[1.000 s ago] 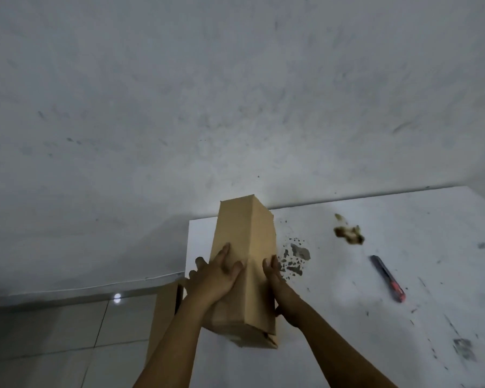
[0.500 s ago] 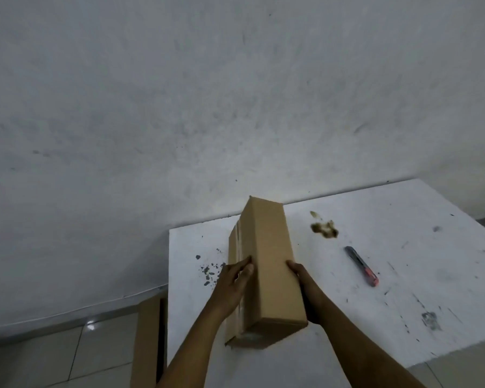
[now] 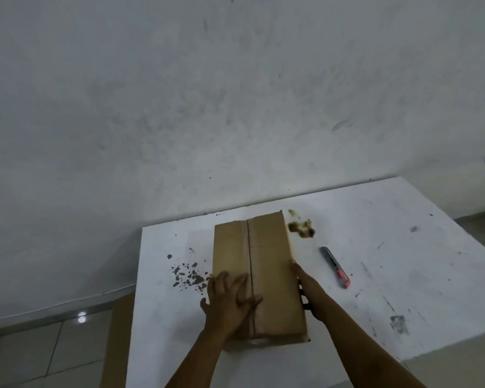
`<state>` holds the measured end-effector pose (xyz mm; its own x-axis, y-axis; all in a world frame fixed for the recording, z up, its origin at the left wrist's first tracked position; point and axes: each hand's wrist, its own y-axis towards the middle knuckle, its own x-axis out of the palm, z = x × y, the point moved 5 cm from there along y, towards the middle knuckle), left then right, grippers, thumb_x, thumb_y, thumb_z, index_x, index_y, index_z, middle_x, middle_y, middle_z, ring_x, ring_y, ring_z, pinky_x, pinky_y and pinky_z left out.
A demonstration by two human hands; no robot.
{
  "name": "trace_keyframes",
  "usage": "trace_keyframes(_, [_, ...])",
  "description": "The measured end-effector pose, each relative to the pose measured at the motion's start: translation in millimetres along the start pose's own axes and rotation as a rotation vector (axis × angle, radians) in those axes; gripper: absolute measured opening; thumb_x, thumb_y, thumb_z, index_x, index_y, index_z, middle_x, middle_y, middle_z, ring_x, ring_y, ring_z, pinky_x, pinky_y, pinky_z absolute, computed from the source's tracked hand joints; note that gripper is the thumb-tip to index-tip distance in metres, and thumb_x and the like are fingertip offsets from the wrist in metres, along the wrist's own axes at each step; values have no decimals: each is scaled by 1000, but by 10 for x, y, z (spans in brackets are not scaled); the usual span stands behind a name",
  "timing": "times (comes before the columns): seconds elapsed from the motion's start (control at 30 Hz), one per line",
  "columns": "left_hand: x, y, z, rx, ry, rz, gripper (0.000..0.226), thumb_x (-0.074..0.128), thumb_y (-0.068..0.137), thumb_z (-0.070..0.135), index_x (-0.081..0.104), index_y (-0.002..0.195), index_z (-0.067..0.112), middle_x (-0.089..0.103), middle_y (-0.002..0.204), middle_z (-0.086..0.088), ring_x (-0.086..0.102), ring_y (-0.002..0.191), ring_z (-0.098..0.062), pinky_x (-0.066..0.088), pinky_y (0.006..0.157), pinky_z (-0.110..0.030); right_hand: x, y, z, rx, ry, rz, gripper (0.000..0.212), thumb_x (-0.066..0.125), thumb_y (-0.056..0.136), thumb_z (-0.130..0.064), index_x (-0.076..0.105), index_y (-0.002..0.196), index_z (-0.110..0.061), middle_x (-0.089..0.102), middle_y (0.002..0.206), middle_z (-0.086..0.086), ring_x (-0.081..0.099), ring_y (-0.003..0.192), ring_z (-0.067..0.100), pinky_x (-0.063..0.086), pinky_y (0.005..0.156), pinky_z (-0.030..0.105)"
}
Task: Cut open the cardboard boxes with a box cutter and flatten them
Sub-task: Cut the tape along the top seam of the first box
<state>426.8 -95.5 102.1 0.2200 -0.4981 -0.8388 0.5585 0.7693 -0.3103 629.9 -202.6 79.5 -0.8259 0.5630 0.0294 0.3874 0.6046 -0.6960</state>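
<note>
Against a scuffed grey wall, a white counter (image 3: 403,247) spotted with dark flecks carries the cardboard box (image 3: 266,264), lying on its broad side near the front edge with its taped centre seam facing up. The left hand (image 3: 230,301) presses flat on top with fingers spread, while the right hand (image 3: 308,292) cups the box's right side, fingers hidden behind it. The box cutter (image 3: 335,267) lies untouched just to the right; if the right hand lets go to fetch it, the box could slide on the counter.

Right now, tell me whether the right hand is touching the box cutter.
Apart. The head view shows the right hand against the cardboard box, with bare white table between it and the box cutter.
</note>
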Motion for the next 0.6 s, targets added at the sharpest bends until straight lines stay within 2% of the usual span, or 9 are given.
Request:
trace_keyframes(0.07, [113, 26, 50, -37, 0, -3, 99, 22, 60, 101, 18, 148, 56, -5, 164, 5, -6, 151, -33, 28, 110, -68, -54, 84, -4, -26, -81, -58, 70, 57, 82, -76, 46, 133, -29, 56, 129, -2, 56, 118, 24, 48, 98, 50])
trace_keyframes(0.13, [202, 57, 125, -57, 63, -1, 102, 20, 58, 103, 14, 149, 57, -8, 164, 3, -3, 150, -37, 33, 107, -68, -135, 187, 35, -59, -182, -70, 76, 63, 83, -69, 43, 141, -24, 59, 128, 2, 61, 109, 21, 56, 83, 41])
trace_keyframes(0.2, [257, 93, 227, -85, 134, 0, 100, 24, 62, 100, 14, 150, 55, -6, 163, 1, 5, 147, -39, 35, 106, -65, -226, 263, 94, -88, -209, -72, 74, 63, 86, -61, 43, 144, -20, 59, 128, 4, 62, 105, 18, 55, 74, 33])
trace_keyframes(0.33, [214, 198, 439, -122, 146, 25, 92, 44, 77, 85, 17, 154, 43, 5, 159, -6, 23, 140, -37, 45, 104, -53, -444, 416, 16, -170, -258, -87, 67, 60, 90, -59, 47, 142, -20, 60, 130, 3, 60, 112, 20, 50, 96, 37])
trace_keyframes(0.4, [168, 251, 512, -164, 108, 20, 92, 53, 78, 79, 20, 154, 40, 10, 157, -8, 26, 139, -37, 41, 107, -52, -550, 494, -51, -187, -286, -94, 64, 61, 89, -58, 49, 141, -22, 61, 130, 2, 61, 111, 19, 49, 97, 37])
trace_keyframes(0.47, [143, 309, 555, -188, 156, 37, 96, 60, 75, 78, 22, 153, 38, 8, 159, -8, 15, 145, -37, 28, 113, -56, -624, 572, -68, -195, -328, -123, 70, 64, 84, -65, 49, 140, -24, 62, 130, 0, 62, 110, 17, 51, 96, 35])
trace_keyframes(0.5, [144, 363, 573, -154, 208, 48, 101, 61, 73, 79, 20, 154, 34, 3, 162, -8, 3, 149, -38, 18, 117, -57, -652, 598, -71, -199, -353, -130, 73, 63, 82, -70, 50, 139, -25, 62, 129, -1, 62, 110, 17, 52, 96, 36])
trace_keyframes(0.57, [169, 493, 585, -42, 265, 28, 114, 63, 73, 77, 11, 158, 21, -16, 164, -8, -24, 148, -33, 0, 120, -53, -764, 673, -70, -237, -381, -73, 71, 47, 82, -79, 56, 128, -25, 63, 122, 0, 62, 106, 15, 52, 93, 35])
trace_keyframes(0.6, [193, 557, 565, 4, 269, 2, 119, 64, 73, 76, 6, 158, 17, -25, 162, -6, -30, 146, -30, -2, 120, -51, -881, 733, -80, -272, -428, 39, 73, 35, 83, -83, 60, 118, -25, 63, 116, 2, 61, 101, 16, 52, 88, 35])
